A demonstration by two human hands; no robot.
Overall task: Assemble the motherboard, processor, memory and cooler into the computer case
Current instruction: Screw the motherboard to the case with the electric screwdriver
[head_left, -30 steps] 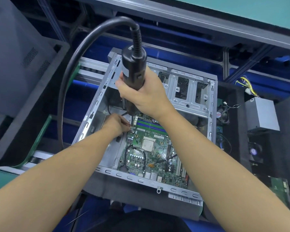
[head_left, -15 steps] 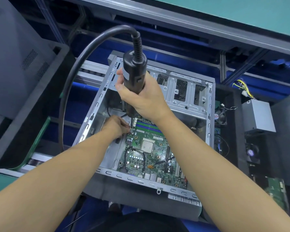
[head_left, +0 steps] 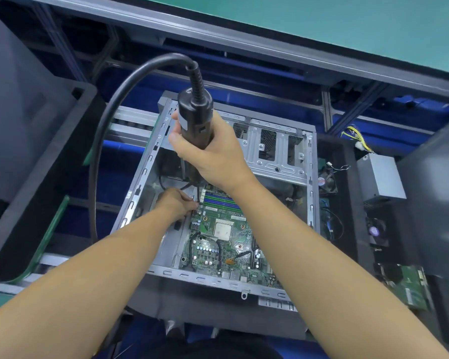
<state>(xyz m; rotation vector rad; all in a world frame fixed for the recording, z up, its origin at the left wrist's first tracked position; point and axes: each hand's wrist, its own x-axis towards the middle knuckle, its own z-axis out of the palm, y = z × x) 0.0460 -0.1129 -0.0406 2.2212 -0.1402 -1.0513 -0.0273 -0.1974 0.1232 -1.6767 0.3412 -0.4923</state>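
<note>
Both hands are over the case on my feed. The right hand [head_left: 213,154] is clenched round the barrel of a black electric screwdriver [head_left: 195,117], held upright with its thin bit pointing down into the grey sheet-metal computer case [head_left: 312,177]. A thick black cable [head_left: 119,104] arcs from the tool's top toward 9 o'clock and drops down.

The left hand [head_left: 178,204] reaches inside the case. Its fingers are bunched at the bit's tip, by the 11 o'clock corner of the green motherboard [head_left: 226,252]. I cannot tell whether they pinch a screw or only steady the bit.

The motherboard lies flat on the case floor. A square silver processor [head_left: 223,229] sits near its middle, and the blue and green memory slots [head_left: 222,200] lie toward 12 o'clock from it.

Outside the case, a grey metal power supply box [head_left: 381,177] stands at 3 o'clock. A loose green circuit board [head_left: 410,288] lies at 4 o'clock, and a black foam tray [head_left: 49,177] is at 9 o'clock. A green tabletop [head_left: 322,22] runs along 12 o'clock.
</note>
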